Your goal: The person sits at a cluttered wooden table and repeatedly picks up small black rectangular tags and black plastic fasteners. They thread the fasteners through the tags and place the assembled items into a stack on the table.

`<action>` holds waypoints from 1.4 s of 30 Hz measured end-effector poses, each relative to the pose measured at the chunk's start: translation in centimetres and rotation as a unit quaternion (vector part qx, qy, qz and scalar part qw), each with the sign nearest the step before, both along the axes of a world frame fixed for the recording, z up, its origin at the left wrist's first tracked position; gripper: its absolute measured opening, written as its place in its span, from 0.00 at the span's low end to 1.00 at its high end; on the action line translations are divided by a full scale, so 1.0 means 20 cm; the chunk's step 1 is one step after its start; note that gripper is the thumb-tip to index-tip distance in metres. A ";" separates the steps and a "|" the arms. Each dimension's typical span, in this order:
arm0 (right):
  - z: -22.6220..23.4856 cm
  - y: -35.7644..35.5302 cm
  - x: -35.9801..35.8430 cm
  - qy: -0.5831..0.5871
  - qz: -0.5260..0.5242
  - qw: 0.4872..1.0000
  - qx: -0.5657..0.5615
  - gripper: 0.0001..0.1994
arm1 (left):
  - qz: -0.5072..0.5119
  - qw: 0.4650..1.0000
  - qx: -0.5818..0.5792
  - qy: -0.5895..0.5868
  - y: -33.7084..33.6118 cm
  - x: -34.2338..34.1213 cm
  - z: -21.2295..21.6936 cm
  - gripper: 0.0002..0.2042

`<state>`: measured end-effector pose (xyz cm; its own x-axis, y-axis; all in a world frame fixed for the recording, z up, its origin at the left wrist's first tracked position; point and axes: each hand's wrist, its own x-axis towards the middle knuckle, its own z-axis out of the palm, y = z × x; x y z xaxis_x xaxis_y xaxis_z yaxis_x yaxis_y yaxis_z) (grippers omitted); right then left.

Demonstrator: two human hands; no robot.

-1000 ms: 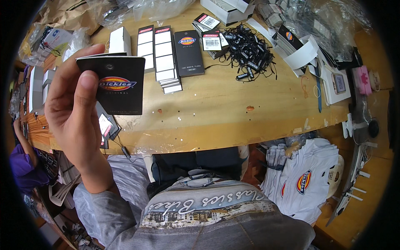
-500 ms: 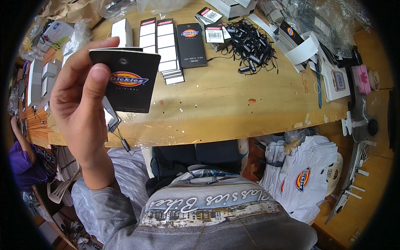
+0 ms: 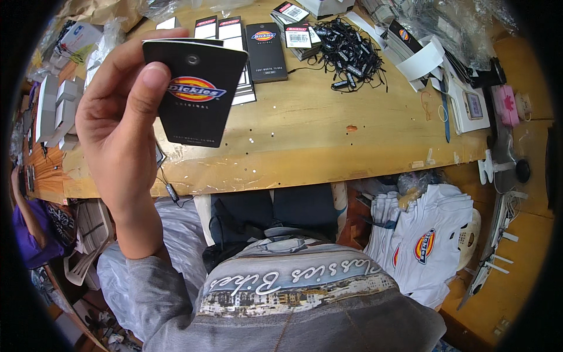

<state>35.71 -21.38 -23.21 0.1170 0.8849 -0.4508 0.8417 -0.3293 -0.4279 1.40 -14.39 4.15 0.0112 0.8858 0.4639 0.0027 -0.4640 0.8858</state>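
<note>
Raised over the near left of the table, my left hand (image 3: 120,132) pinches a few black hang tags (image 3: 202,120) between thumb and fingers. The front tag faces me, with a coloured oval logo and an eyelet at its top. Below them, at the table edge, dangles a black string with a small tab (image 3: 170,190), partly hidden by my hand. Behind the held tags lie rows of white labels with black tops (image 3: 231,38) and a stack of black hang tags (image 3: 267,61). My right hand is out of the picture.
A heap of black tag strings (image 3: 352,56) lies beside tags with barcode labels (image 3: 298,36). White boxes (image 3: 48,108) stand left. Right are a device with a small screen (image 3: 474,107) and a blue tool (image 3: 446,120). White printed garments (image 3: 434,234) hang below; a purple-sleeved person (image 3: 29,232) is far left.
The tags in my left hand have moved a little right and up, and tilted so they look narrower toward the bottom. The whole view has shifted slightly.
</note>
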 end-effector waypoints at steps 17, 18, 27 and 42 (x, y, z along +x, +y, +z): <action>-0.05 -0.08 0.04 0.003 -0.006 1.000 -0.016 0.09 | -0.031 0.999 -0.022 0.037 -0.04 0.06 0.03 0.12; -0.06 -0.09 0.05 0.002 -0.010 1.000 -0.016 0.09 | -0.029 0.999 -0.023 0.034 -0.04 0.06 0.03 0.12; -0.15 -0.11 0.08 0.002 -0.016 0.999 -0.034 0.09 | 0.002 0.999 -0.033 0.033 -0.02 0.09 0.05 0.10; -0.42 -0.28 0.20 -0.007 -0.022 0.995 -0.096 0.10 | 0.005 0.996 -0.090 -0.002 0.05 0.16 -0.01 0.10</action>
